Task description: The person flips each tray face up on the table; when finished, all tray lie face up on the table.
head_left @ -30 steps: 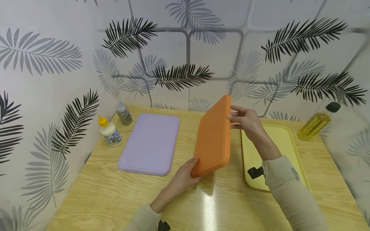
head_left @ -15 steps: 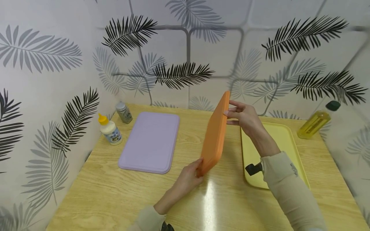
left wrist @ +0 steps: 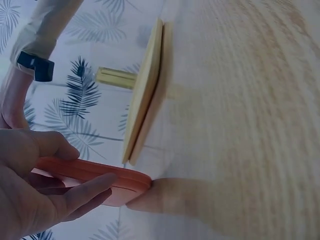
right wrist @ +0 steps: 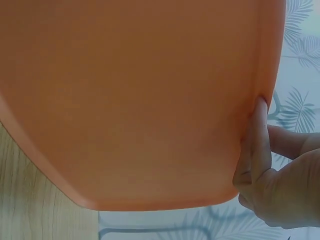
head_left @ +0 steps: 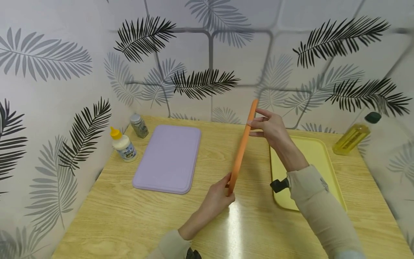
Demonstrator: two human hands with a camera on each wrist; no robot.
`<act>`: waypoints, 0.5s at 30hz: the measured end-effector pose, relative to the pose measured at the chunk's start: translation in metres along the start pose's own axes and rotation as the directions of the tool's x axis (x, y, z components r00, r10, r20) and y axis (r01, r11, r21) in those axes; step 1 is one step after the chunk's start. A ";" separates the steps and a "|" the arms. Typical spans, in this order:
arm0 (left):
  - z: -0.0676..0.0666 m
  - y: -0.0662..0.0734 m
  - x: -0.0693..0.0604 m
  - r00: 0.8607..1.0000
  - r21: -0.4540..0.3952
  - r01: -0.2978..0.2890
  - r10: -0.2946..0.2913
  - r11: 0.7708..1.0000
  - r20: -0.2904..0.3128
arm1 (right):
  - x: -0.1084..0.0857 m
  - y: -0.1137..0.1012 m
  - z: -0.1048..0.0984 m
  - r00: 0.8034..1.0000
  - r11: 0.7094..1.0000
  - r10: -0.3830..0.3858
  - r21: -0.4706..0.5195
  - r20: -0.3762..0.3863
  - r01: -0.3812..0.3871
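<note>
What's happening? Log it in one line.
left hand: grips orange tray, near end | right hand: grips far end | yellow tray: on table

From the head view's middle, there are three trays (orange tray [head_left: 241,153] and yellow tray [head_left: 314,156] at four o'clock, purple tray [head_left: 168,158] at eight), two bottles (yellow-tipped bottle [head_left: 125,147] at nine, green-capped bottle [head_left: 352,138] at three), one jar [head_left: 139,126] at nine, two hands (left hand [head_left: 215,198], right hand [head_left: 272,129]) and one table [head_left: 129,219].
</note>
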State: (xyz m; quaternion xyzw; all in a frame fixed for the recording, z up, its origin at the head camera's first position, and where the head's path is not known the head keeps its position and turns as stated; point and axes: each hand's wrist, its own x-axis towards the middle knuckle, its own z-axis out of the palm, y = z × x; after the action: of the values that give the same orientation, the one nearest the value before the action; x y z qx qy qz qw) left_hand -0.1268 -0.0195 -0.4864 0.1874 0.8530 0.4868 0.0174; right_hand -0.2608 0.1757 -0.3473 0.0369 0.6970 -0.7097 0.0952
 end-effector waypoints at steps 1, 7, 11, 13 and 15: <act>-0.001 0.002 0.001 1.000 -0.007 -0.006 0.006 1.000 -0.005 | 0.001 -0.001 0.001 1.000 1.000 0.002 -0.003 -0.002 -0.002; -0.012 0.018 0.005 0.999 -0.054 -0.045 0.044 0.998 -0.028 | 0.005 -0.004 0.004 1.000 1.000 0.020 -0.023 -0.013 -0.020; -0.019 0.030 0.006 0.997 -0.100 -0.066 0.062 0.993 -0.045 | 0.008 -0.003 0.006 1.000 0.999 0.025 -0.037 -0.011 -0.025; -0.022 0.035 0.006 0.997 -0.117 -0.064 0.058 0.991 -0.051 | 0.009 -0.003 0.008 1.000 0.999 0.022 -0.037 -0.007 -0.022; -0.025 0.039 0.006 0.997 -0.136 -0.059 0.052 0.989 -0.055 | 0.010 -0.003 0.010 1.000 0.999 0.018 -0.036 -0.003 -0.018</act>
State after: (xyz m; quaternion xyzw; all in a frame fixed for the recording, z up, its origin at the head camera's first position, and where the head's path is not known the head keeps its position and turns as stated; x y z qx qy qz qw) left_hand -0.1261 -0.0204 -0.4393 0.1969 0.8120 0.5494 -0.0053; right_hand -0.2708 0.1647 -0.3460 0.0423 0.7096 -0.6960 0.1015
